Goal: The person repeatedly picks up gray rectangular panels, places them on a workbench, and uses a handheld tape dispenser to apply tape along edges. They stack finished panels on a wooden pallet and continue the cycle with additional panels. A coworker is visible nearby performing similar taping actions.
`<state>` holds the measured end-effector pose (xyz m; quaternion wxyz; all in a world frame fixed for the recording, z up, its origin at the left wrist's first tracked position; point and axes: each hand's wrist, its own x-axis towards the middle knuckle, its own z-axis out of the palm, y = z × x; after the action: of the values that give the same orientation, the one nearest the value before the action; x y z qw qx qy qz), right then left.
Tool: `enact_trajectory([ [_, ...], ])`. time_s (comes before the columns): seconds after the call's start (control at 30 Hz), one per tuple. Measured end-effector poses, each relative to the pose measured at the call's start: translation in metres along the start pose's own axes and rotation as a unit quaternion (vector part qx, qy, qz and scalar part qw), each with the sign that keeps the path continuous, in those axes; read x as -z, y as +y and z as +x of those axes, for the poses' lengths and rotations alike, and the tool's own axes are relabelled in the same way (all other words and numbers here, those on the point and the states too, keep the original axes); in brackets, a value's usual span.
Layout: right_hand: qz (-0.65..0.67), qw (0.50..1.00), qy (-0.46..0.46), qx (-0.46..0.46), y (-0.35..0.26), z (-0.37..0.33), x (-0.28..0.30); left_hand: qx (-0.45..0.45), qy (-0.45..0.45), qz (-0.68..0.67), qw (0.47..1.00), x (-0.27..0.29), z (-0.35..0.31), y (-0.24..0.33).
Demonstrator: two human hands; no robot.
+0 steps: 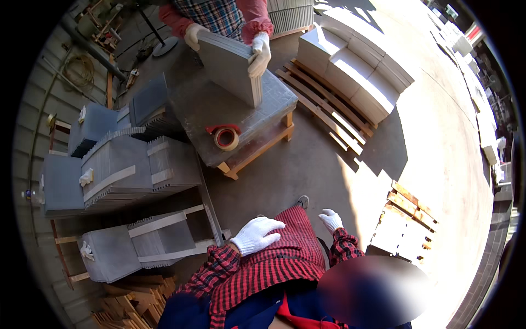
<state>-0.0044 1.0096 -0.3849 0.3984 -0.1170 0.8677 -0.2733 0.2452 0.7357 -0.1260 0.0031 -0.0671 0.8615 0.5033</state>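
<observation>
My left hand (256, 236), in a white knit glove, hovers in front of my red-and-black checked apron (287, 241) with its fingers apart and nothing in it. Lower right of it, my right hand (331, 220), gloved too, hangs empty beside the apron, fingers loosely spread. Ahead of me is a grey-topped work table (192, 109) on a wooden frame. A red tape dispenser (226, 137) with a roll of tan tape lies near its closest corner. Across the table, a person in gloves (259, 55) holds a stack of grey panels (227, 66) upright on the top.
Racks of grey panels (120, 164) bound with pale strips stand at left, with white gloves (86, 176) on them. White boxes (356, 66) sit on a wooden pallet (323, 104) at upper right. Another pallet (405, 219) lies in sunlight at right. Wood pieces (137, 301) are piled lower left.
</observation>
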Motion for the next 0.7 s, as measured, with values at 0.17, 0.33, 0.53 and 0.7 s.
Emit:
enact_trajectory([
  [0.17,0.246,0.915,0.192,-0.257,0.215,-0.143,-0.005,-0.087,-0.155,0.029,0.984,-0.031,0.042,0.012],
  [0.33,0.333,0.863,0.22,-0.31,0.176,-0.269,-0.036,-0.1,-0.261,0.048,0.959,-0.071,0.062,0.057],
  [0.53,0.254,0.91,0.045,-0.326,0.193,-0.345,-0.092,-0.15,-0.412,0.085,0.895,-0.177,0.107,0.121],
  [0.7,0.381,0.833,0.236,-0.324,0.253,-0.361,-0.086,-0.11,-0.457,0.042,0.882,-0.274,0.116,0.2],
])
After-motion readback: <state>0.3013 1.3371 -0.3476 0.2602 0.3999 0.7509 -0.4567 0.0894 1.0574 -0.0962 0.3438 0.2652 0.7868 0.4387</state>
